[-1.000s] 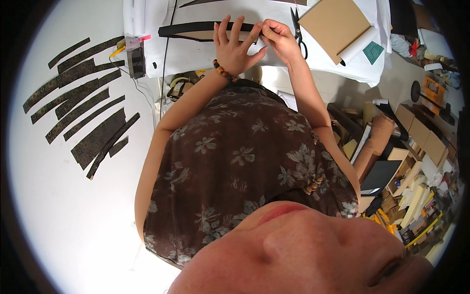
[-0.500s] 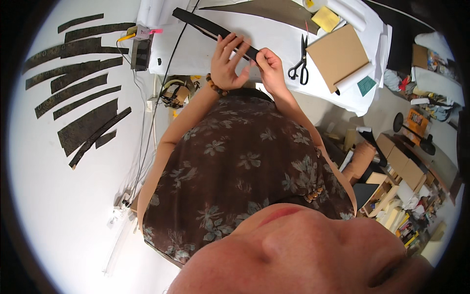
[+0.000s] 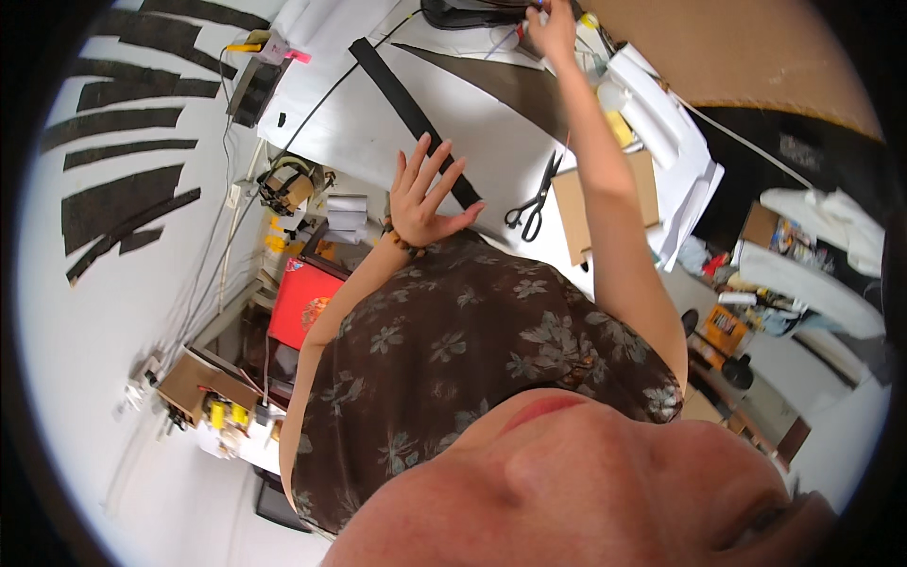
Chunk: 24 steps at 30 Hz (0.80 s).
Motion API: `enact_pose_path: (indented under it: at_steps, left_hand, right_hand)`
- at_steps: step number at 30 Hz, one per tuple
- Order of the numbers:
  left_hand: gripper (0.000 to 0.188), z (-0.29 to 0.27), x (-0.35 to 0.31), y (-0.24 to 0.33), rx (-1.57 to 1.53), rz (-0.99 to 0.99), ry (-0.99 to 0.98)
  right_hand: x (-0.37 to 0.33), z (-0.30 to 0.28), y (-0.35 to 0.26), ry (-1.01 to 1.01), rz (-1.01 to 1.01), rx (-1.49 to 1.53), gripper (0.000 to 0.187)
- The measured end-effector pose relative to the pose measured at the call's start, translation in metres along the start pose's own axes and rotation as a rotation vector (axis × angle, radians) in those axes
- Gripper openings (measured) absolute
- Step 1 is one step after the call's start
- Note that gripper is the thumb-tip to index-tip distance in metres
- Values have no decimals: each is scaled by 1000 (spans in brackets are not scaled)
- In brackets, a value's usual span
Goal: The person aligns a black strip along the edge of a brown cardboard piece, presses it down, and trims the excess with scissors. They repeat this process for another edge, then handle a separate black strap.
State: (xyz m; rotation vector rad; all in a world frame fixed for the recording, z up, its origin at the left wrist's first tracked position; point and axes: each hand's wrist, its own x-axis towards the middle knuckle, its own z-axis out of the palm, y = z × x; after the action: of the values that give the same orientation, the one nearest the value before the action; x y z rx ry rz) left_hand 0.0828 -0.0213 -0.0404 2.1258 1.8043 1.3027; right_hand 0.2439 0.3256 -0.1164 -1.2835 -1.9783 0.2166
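Note:
A long black strip [image 3: 402, 99] lies slantwise on the white-covered table. Across its near part rests my left hand [image 3: 423, 200], fingers spread flat and holding nothing. My right arm stretches to the far side of the table. There my right hand [image 3: 554, 34] is beside a black case or bag [image 3: 472, 13], its fingers drawn together around something small near the picture's edge that I cannot make out. Black-handled scissors [image 3: 535, 200] lie to the right of the strip. A dark brown pointed sheet [image 3: 501, 83] lies beyond the strip.
At the right are a brown cardboard piece [image 3: 572, 213], a yellow pad [image 3: 619, 128] and white paper rolls [image 3: 642, 109]. A black cable [image 3: 326, 118] crosses the table's left side. Dark strips [image 3: 123, 123] hang on the white wall. A red box [image 3: 300, 300] sits below the table's left edge.
My right hand has let go of the strip and reached to the far side. The strip now lies on the table under my left hand. The view has shifted.

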Motion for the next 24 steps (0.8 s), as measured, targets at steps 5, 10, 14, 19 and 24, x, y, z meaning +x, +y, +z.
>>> enact_pose_path:
  at_steps: [5,10,14,19,24]
  left_hand:
    - [62,3,-24,-4,140,-26,-44]
    - [48,3,-16,-10,138,49,-67]
    - [55,1,-18,0,162,-37,-10]
    - [50,3,-11,-6,58,47,63]
    - [40,2,-8,-11,27,59,101]
  right_hand:
    - [117,87,27,-463,-148,-275,64]
    - [163,115,146,-649,-454,-274,42]
    - [163,117,35,-831,-415,-386,50]
    - [174,-36,-120,-678,-501,38,41]
    - [142,-89,-233,-685,-555,139,45]
